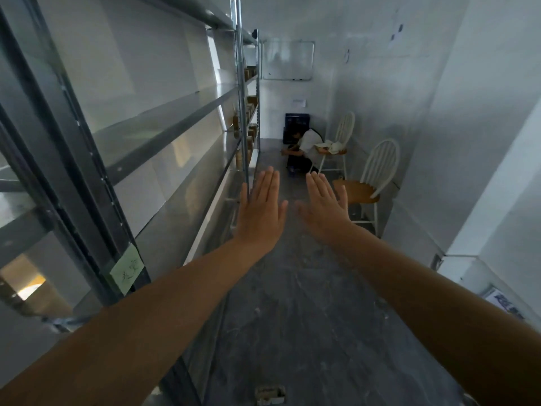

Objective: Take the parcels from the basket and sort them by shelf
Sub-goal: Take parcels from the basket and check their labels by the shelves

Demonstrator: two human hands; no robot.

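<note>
Nothing is held by the left hand (260,209) or the right hand (325,209), so nothing can be dropped yet. The likeliest mishap is judged to be the left hand being knocked against the upright of the shelf (175,120) just beside it. Both hands are held flat, fingers straight, palms down, arms stretched forward. Farther along, parcels (251,100) are seen shelved. A dark crate (297,121), perhaps the basket, is set well beyond, by a crouched person (308,145).

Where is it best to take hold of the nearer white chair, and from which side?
Probably the arched top rail of the nearer chair. It stands upright with its back to the right wall and its wooden seat toward the aisle, so come from the aisle side, fingers over the arch.
</note>
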